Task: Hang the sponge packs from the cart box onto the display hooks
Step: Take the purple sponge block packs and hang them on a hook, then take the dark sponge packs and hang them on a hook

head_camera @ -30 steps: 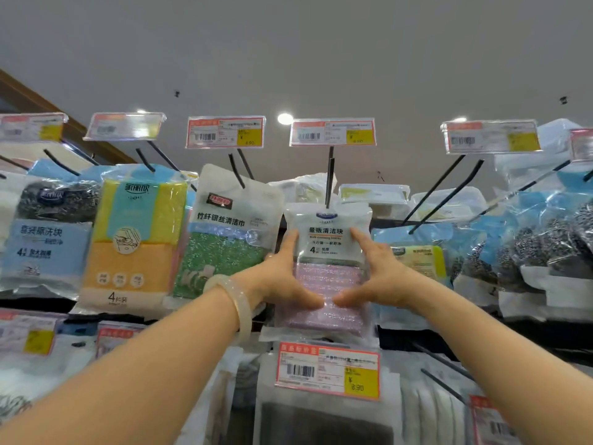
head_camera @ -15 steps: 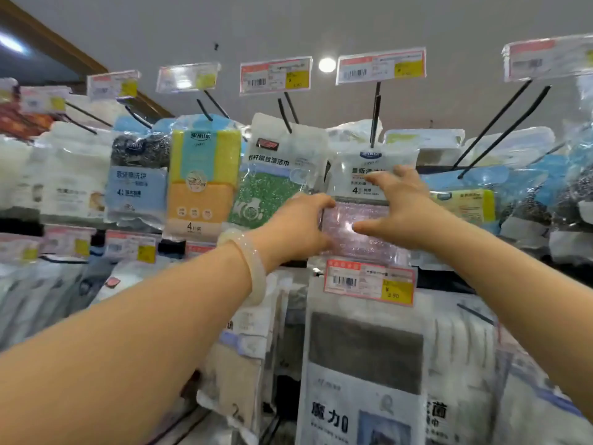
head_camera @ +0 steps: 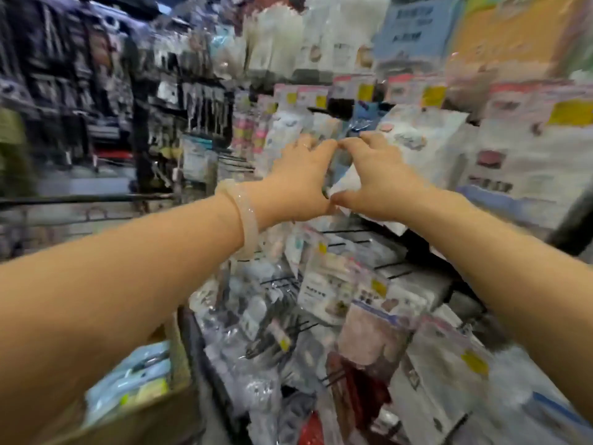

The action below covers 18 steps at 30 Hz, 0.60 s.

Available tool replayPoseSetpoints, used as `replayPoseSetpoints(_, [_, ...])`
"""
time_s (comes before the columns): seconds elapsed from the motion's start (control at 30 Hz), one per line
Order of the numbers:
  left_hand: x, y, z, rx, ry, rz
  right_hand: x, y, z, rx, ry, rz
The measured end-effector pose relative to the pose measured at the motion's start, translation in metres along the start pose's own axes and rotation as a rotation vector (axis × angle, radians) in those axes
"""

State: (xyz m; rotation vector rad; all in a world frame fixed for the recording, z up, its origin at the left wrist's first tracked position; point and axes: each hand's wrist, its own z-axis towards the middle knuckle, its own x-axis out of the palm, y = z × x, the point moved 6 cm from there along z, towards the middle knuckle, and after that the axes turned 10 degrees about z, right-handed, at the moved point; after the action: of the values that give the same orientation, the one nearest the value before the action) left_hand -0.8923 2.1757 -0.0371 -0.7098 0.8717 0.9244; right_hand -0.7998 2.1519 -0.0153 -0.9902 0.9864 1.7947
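Your left hand (head_camera: 301, 181), bare with a pale translucent bangle (head_camera: 245, 216) at the wrist, and your right hand (head_camera: 378, 178) were raised together before the blurred wall of hanging packets (head_camera: 519, 149). Fingertips nearly met; thumbs touched below. Whether the fingers gripped anything cannot be told through the blur; a white packet edge (head_camera: 345, 183) showed between the palms. The next sponge packs, pale blue and yellow in clear film (head_camera: 128, 383), lay in the brown cardboard cart box (head_camera: 144, 415), near and low to the left, well apart from both hands. Your left hand was probably the nearer. Their long axis was unreadable.
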Motion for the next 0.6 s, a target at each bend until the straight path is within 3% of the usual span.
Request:
replayPoseSetpoints(0.3, [0.100, 0.270, -0.160, -0.490, 0.351, 0.055, 0.293, 0.142, 0.045, -0.154, 0.510, 0.191])
replayPoseSetpoints(0.47, [0.177, 0.395, -0.238, -0.748, 0.526, -0.018, 0.446, 0.181, 0.058, -0.104, 0.733, 0.237])
replayPoseSetpoints(0.6, [0.246, 0.464, -0.290, -0.910, 0.682, -0.129, 0.555, 0.179, 0.058, 0.047, 0.933, 0.269])
